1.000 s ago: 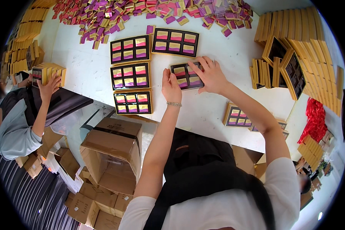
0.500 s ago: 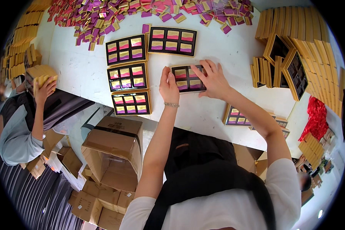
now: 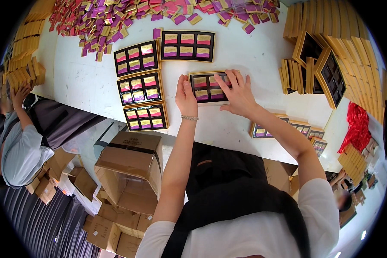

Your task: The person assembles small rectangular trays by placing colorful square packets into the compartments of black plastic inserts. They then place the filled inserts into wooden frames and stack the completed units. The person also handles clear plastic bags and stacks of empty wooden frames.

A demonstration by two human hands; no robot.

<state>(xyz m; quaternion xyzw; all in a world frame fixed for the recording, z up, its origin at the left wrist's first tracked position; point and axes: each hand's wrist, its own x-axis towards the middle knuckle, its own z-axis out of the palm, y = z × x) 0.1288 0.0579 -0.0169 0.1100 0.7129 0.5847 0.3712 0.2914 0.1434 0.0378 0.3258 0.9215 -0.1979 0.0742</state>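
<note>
In front of me on the white table lies a gold-edged box [image 3: 207, 95] with a black compartment tray of small wrapped squares, gold with pink and gold with purple. My left hand [image 3: 186, 98] rests along the box's left edge, its fingers stretched out. Over the box's right part my right hand [image 3: 240, 95] spreads its fingers, covering some compartments, with fingertips touching the squares or tray. Filled boxes of the same kind stand close by: one farther off [image 3: 187, 45] and a column of three at the left, including a middle box [image 3: 140, 89].
Loose wrapped squares [image 3: 103, 26] are heaped along the far side. Stacked gold boxes [image 3: 348, 64] and tilted empty trays [image 3: 331, 77] stand at the right. Smaller filled boxes [image 3: 299, 127] lie under my right forearm. An open carton [image 3: 129, 167] is below left. Another person [image 3: 23, 142] works at the far left.
My hands stay at the same box, with the right fingers shifted slightly. At the left, the other person has moved a stack of gold boxes away toward the stacks.
</note>
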